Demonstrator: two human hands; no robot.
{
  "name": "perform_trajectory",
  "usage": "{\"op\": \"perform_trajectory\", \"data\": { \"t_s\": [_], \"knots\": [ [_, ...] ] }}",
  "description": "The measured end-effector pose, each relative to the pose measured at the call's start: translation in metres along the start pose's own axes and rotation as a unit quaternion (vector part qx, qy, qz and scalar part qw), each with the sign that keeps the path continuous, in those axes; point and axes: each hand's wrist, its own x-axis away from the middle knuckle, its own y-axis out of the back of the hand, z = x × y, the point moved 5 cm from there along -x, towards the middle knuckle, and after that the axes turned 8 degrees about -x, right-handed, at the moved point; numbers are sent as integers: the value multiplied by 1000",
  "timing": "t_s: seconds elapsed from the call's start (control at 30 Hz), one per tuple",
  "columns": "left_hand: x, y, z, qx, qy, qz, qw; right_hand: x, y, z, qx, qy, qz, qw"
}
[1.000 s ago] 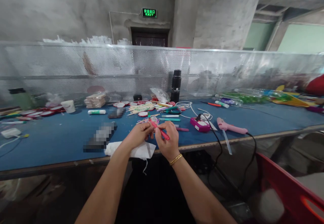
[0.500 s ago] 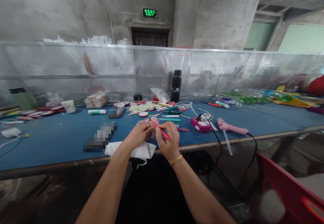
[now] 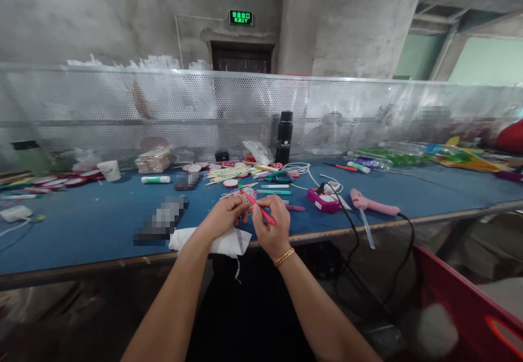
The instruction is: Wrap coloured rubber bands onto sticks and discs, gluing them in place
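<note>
Where my right hand (image 3: 273, 225) grips a red pen (image 3: 268, 217), it slants up to my left hand (image 3: 223, 217), whose hold I can't tell from here; beyond, pens (image 3: 275, 192), sticks (image 3: 224, 175) and a black bottle (image 3: 285, 139) crowd the table (image 3: 102, 223).

Red pen (image 3: 269, 218): partly behind right hand (image 3: 275, 228)
White cloth (image 3: 233, 243): partly behind left forearm (image 3: 180, 285)
Phone (image 3: 162, 221), beside left hand (image 3: 223, 218): pixelated

String (image 3: 238, 266) of white cloth (image 3: 231, 241): bunched half-second ago, now dangling lower.
</note>
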Motion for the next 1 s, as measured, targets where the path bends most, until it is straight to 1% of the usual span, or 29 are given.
{"op": "perform_trajectory", "data": {
  "t_s": [0.1,0.37,0.53,0.73,0.87,1.0],
  "knots": [
    [0,0,-1,0,-5,-3,1000,0,-2,0,-2,6,15,1000],
    [0,0,-3,10,-4,2,1000,0,-1,1,12,5,3,1000],
    [0,0,-3,10,0,2,1000,0,-3,1,6,9,19,1000],
    [0,-1,-1,6,-10,7,1000,0,0,0,4,3,-4,1000],
    [0,-2,1,10,-3,6,1000,1,-3,0,-9,5,19,1000],
    [0,-2,0,10,-7,6,1000,1,-4,-1,2,2,25,1000]
  ]
}}
